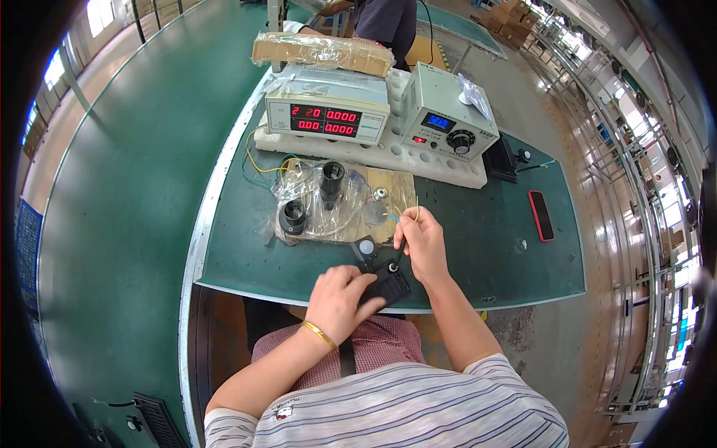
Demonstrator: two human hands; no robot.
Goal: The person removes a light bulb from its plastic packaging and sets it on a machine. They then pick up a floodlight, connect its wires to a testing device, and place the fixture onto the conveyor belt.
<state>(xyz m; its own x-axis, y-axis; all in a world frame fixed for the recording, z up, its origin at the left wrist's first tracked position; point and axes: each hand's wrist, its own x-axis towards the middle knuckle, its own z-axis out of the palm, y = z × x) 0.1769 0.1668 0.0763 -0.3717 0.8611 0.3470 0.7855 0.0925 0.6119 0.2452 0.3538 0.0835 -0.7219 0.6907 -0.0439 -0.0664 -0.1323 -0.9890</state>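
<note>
A small black floodlight-like fixture [391, 290] lies at the table's front edge, with a round white sensor [366, 247] on a bracket. My left hand [340, 299] grips its left side, thumb near the front edge and fingers on top, slightly blurred. My right hand [422, 243] pinches the fixture's black cable [402, 252], its thin blue and yellow wire ends spread near the fingertips. Just beyond is a plastic-wrapped board [336, 224] bearing two black lamp sockets [331, 179] and a small metal fitting [380, 193].
Behind the board, a power meter [326, 142] with red digits and a voltage regulator [448, 119] stand on white foam [366, 155]. A red-edged phone [541, 216] lies right. Another black fixture [500, 158] is at the back right. A person [385, 26] is across the table.
</note>
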